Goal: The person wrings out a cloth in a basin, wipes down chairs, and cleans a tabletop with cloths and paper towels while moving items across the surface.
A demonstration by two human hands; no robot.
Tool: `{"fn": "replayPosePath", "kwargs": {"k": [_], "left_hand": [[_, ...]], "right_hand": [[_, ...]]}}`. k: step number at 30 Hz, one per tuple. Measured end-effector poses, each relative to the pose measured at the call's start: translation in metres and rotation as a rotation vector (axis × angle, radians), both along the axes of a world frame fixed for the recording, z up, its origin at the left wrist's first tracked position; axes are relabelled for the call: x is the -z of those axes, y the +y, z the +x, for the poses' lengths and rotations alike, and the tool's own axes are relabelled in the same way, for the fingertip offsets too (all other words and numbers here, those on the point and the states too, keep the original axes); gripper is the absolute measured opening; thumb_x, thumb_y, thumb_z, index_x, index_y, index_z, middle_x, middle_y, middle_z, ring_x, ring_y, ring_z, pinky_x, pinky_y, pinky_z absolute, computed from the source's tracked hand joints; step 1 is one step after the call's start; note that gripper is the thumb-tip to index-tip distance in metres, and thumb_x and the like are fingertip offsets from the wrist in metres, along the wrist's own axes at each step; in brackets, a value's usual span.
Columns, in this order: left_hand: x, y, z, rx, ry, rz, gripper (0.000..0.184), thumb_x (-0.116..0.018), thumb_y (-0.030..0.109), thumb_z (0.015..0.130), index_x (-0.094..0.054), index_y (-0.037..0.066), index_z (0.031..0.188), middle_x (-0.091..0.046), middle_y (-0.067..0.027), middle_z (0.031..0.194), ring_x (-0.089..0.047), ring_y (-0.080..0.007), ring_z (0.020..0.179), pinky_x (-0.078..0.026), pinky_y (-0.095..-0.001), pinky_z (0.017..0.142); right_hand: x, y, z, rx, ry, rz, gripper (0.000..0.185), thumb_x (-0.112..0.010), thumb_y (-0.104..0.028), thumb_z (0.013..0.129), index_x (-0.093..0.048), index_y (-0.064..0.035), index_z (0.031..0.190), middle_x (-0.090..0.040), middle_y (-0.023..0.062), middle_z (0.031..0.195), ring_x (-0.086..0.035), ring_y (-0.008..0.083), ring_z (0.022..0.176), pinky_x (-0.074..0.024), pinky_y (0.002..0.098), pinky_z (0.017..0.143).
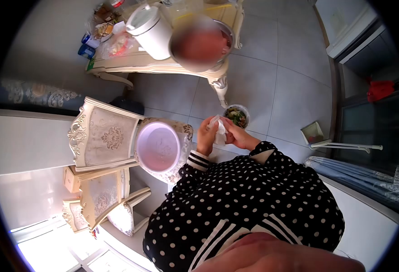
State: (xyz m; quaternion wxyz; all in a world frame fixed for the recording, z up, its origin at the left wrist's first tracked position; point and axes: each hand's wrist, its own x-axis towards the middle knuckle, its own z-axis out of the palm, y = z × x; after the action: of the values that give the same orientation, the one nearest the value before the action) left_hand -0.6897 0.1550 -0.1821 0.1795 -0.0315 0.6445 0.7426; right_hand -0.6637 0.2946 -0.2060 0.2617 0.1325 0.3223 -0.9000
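In front of my chest, both hands are closed around a crumpled white tissue (220, 131). My left hand (206, 138) grips it from the left. From the right, my right hand (241, 137) has its fingers wrapped against the tissue's other side. Just beyond the hands, a small bin (248, 114) on the floor holds green and brown scraps. A pale purple basin (178, 156) rests on a patterned chair seat to the left of my left hand.
A cream table (136, 63) ahead carries a white lidded appliance (152, 34), a metal bowl (230, 34) with blurred reddish contents, bags and jars. Carved chairs (111, 138) stand at left. A long-handled dustpan (312, 133) lies at right beside a blue curtain (358, 172).
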Motion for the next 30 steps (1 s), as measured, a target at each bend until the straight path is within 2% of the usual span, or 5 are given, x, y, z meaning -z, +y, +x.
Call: {"fn": "replayPosePath", "kwargs": {"k": [9, 10, 12, 19, 30], "left_hand": [[0.001, 0.195, -0.025, 0.277, -0.519, 0.343, 0.028, -0.044, 0.020, 0.093, -0.050, 0.004, 0.114, -0.058, -0.0068, 0.101, -0.058, -0.0151, 0.089, -0.048, -0.0288, 0.078], [0.008, 0.203, -0.032, 0.532, 0.115, -0.048, 0.028, -0.042, 0.023, 0.093, -0.050, 0.007, 0.115, -0.058, -0.0051, 0.098, -0.058, -0.0153, 0.085, -0.048, -0.0301, 0.076], [0.029, 0.231, -0.065, 0.239, -0.677, 0.625, 0.031, -0.040, 0.029, 0.094, -0.051, 0.009, 0.114, -0.058, -0.0038, 0.093, -0.057, -0.0159, 0.082, -0.048, -0.0317, 0.074], [-0.036, 0.311, -0.155, 0.198, -0.512, 0.720, 0.043, -0.035, 0.035, 0.093, -0.043, 0.002, 0.120, -0.054, -0.0130, 0.112, -0.053, -0.0261, 0.103, -0.040, -0.0399, 0.092], [-0.032, 0.438, -0.337, 0.406, -0.186, -0.108, 0.035, -0.055, 0.034, 0.085, -0.058, 0.001, 0.098, -0.061, -0.0020, 0.085, -0.057, -0.0098, 0.073, -0.046, -0.0214, 0.064]], "right_hand": [[-0.030, 0.203, 0.028, 0.227, -0.061, 0.767, 0.046, -0.056, -0.029, 0.084, -0.040, -0.0043, 0.119, -0.051, 0.0113, 0.107, -0.052, 0.0164, 0.095, -0.0445, 0.0240, 0.077], [-0.021, 0.217, 0.022, 0.291, -0.041, 0.721, 0.046, -0.056, -0.029, 0.084, -0.040, -0.0039, 0.119, -0.051, 0.0113, 0.107, -0.052, 0.0163, 0.094, -0.0444, 0.0237, 0.077], [0.007, 0.241, 0.008, 0.404, -0.034, 0.629, 0.047, -0.057, -0.029, 0.084, -0.039, -0.0032, 0.119, -0.052, 0.0112, 0.107, -0.052, 0.0161, 0.093, -0.0443, 0.0231, 0.076], [-0.004, 0.331, -0.078, 0.444, -0.051, 0.312, 0.043, -0.056, -0.026, 0.085, -0.041, -0.0029, 0.118, -0.051, 0.0086, 0.105, -0.052, 0.0136, 0.094, -0.0444, 0.0230, 0.077], [-0.036, 0.471, -0.276, 0.445, -0.052, 0.488, 0.044, -0.060, -0.024, 0.083, -0.040, -0.0044, 0.117, -0.051, 0.0075, 0.106, -0.053, 0.0131, 0.096, -0.0445, 0.0240, 0.077]]}}
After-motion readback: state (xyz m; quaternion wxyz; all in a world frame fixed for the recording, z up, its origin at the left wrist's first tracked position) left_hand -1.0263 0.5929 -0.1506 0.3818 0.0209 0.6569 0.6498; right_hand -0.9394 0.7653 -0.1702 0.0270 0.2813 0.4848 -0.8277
